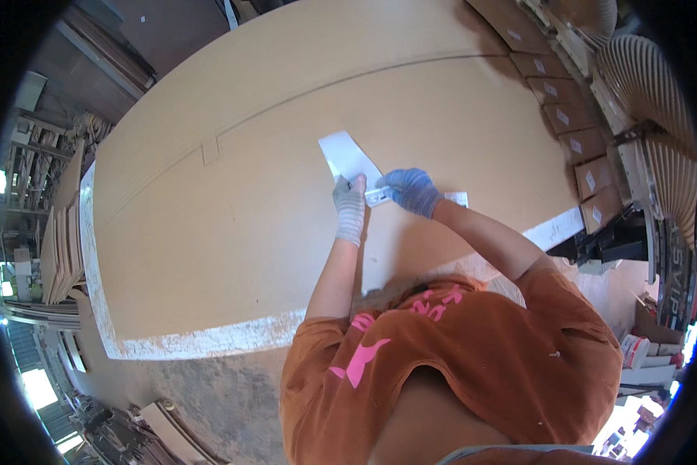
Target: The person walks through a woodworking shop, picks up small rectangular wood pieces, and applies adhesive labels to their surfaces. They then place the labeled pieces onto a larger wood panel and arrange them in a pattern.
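My left hand (350, 208), in a pale striped glove, is closed on the lower edge of a white sheet (347, 153) that looks like backing paper for labels. The sheet slants away over the large tan board. My right hand (413, 191), in a blue glove, pinches the end of a small white printed label (378, 197) at the sheet's lower right corner. Whether the label is still joined to the sheet, I cannot tell. Just right of my right hand, partly behind the wrist, a white printed piece (457, 198) lies on the board.
The tan board (232, 256) has white-smeared edges, a long thin line and a small notch-shaped mark. Brown panels with small white labels (563, 118) line its right side. Beyond them are ribbed ducts (635, 77). Stacked panels (63, 248) stand at the left.
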`<state>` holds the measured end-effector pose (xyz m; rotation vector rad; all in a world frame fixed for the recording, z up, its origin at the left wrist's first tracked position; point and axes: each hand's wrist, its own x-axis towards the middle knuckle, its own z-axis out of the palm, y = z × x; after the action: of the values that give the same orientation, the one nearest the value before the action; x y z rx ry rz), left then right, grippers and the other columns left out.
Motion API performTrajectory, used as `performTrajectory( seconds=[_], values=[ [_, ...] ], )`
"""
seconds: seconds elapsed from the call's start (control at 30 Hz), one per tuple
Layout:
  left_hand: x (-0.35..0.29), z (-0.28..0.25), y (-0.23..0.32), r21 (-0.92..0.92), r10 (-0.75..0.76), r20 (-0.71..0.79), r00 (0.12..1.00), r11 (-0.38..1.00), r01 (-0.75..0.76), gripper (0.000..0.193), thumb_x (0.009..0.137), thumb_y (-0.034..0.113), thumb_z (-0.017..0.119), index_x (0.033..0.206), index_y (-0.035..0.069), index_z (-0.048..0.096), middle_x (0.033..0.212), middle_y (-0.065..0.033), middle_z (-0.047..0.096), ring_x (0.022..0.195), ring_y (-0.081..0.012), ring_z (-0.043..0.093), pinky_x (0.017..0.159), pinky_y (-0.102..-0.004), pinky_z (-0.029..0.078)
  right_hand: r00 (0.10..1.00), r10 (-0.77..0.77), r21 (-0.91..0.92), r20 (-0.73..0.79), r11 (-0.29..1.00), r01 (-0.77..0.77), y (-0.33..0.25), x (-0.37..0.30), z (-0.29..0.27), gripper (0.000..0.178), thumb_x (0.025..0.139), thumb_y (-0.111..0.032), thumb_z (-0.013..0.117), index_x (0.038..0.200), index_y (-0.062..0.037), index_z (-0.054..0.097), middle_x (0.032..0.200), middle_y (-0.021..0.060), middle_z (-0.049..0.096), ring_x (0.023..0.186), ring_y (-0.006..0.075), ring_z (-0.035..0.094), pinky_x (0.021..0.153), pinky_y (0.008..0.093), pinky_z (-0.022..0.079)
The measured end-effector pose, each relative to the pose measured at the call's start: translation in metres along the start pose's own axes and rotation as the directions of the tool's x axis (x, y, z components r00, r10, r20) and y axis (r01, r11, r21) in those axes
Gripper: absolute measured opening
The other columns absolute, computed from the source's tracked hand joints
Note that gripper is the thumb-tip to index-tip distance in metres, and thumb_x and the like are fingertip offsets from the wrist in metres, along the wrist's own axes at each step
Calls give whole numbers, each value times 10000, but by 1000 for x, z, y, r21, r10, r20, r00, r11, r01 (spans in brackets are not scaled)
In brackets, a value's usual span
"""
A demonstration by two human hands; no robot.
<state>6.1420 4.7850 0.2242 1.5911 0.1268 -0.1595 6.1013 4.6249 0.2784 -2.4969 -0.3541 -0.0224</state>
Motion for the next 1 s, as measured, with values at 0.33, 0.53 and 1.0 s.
performTrajectory(
  seconds=[0.33, 0.53, 1.0],
  values=[
    [88, -1, 22, -144, 12, -208, 978, 989, -43, 249, 854, 84, 497, 1075, -13, 561, 923, -75, 620, 832, -149, 568, 744, -291, 466, 965, 221, 571, -140, 814, -104, 102, 125, -2, 160, 813, -259, 620, 864, -107, 628, 861, 66, 643, 765, 199, 612, 693, 321, 491],
    [119, -17, -7, 417, 256, -206, 945, 896, -152, 190, 855, 185, 568, 965, 34, 605, 799, -68, 592, 709, -139, 544, 662, -295, 447, 872, 436, 972, 220, -177, -156, 176, 290, -22, 192, 837, -265, 612, 962, -122, 593, 905, 45, 631, 802, 172, 596, 685, 349, 509],
    [124, -16, -34, 178, 262, -226, 938, 958, -224, 163, 845, 175, 623, 938, 43, 604, 728, -18, 524, 673, -113, 467, 617, -281, 413, 514, 848, 980, -132, 34, 195, 383, 335, -93, 194, 875, -211, 512, 1004, -83, 580, 893, 84, 601, 818, 193, 576, 690, 356, 509]
  ],
)
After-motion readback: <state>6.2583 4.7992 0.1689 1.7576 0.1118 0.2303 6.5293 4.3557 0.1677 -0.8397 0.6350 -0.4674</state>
